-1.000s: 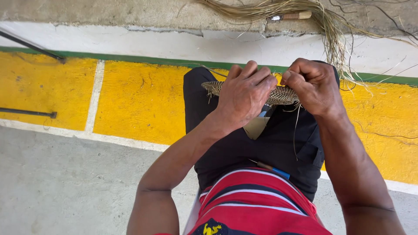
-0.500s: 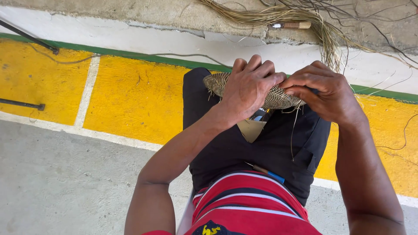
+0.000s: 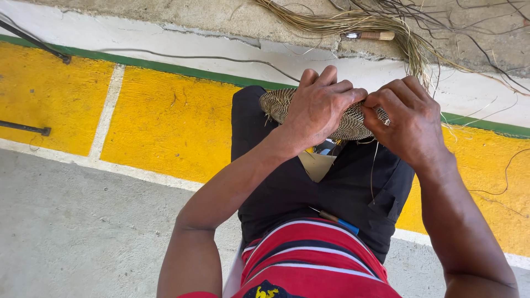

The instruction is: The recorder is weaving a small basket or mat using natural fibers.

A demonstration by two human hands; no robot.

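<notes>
A round woven straw disc (image 3: 279, 103) rests on my lap over black trousers. My left hand (image 3: 319, 105) lies on top of it, fingers curled over its far rim, gripping it. My right hand (image 3: 407, 122) pinches the disc's right edge, fingertips meeting those of the left hand. A thin straw strand (image 3: 373, 165) hangs down from the disc beneath my right hand. Most of the disc's middle is hidden by my hands.
A bundle of loose straw fibres (image 3: 353, 22) and a wooden-handled tool (image 3: 369, 36) lie on the concrete ledge ahead. The floor has yellow painted panels (image 3: 165, 121), a green stripe and grey concrete (image 3: 83, 232). A pen (image 3: 338, 221) sticks out at my waist. Dark metal rods (image 3: 25, 128) lie at left.
The view has tilted so the disc shows more of its flat face. My hands have shifted slightly along its rim, still working the right edge.
</notes>
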